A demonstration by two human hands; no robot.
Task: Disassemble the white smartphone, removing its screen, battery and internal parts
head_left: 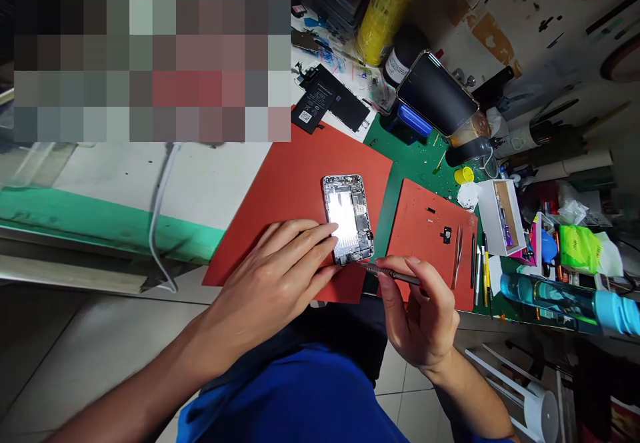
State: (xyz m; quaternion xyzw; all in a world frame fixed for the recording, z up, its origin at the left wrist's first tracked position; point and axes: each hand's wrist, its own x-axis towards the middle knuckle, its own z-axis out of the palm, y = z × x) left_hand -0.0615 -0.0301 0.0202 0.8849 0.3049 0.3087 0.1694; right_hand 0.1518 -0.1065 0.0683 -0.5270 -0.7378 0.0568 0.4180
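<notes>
An opened phone body [349, 217] lies on a large red mat [300, 183], its inner parts and a bright metal plate showing. My left hand [273, 276] rests on the mat with fingers stretched flat against the phone's left and lower edge. My right hand [423, 309] is closed around a thin screwdriver [393, 274], whose tip touches the phone's lower right corner.
A smaller red mat [425, 243] to the right carries small parts, with tweezers [457, 256] and pens at its edge. A black battery [320, 99], a propped phone screen [437, 93], a yellow can [385, 9], a white box [503, 216] and a blue bottle [565, 299] crowd the green bench.
</notes>
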